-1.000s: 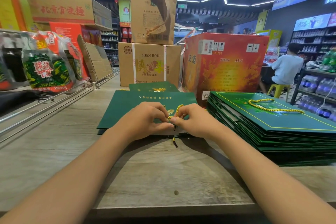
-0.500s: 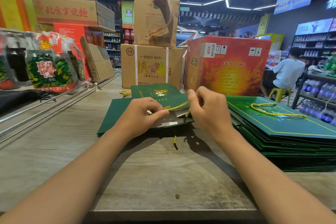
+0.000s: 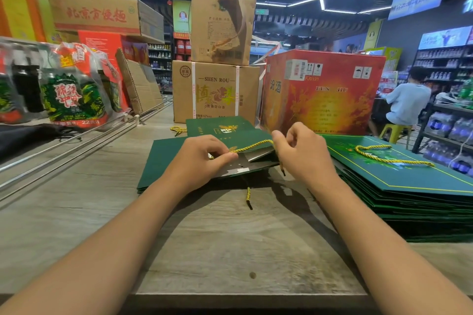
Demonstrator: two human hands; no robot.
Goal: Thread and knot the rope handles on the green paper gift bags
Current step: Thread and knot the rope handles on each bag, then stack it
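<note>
Your green bag lies flat on the wooden counter, straight ahead of you and on top of another flat green bag. It is dark green with a gold emblem printed near the far end, and its near rim is lifted a little, so the grey inner flap with its punched holes shows. A twisted yellow rope runs across that rim between your two hands.

Your left hand rests on the rim and pinches the rope between thumb and forefinger. Your right hand has its fingers curled round the other stretch of the rope, raised just above the bag; a dark-tipped end hangs below that hand. A second dark-tipped end dangles over the near edge of the bag onto the counter.

Just to your right sits a tall stack of green bags, its top one carrying a yellow rope handle. Behind your bag stand a brown carton with a smaller torn carton on it, and a red carton beside them. To your left are packs of bottles in clear wrap. A seated person is farther off on the right.
</note>
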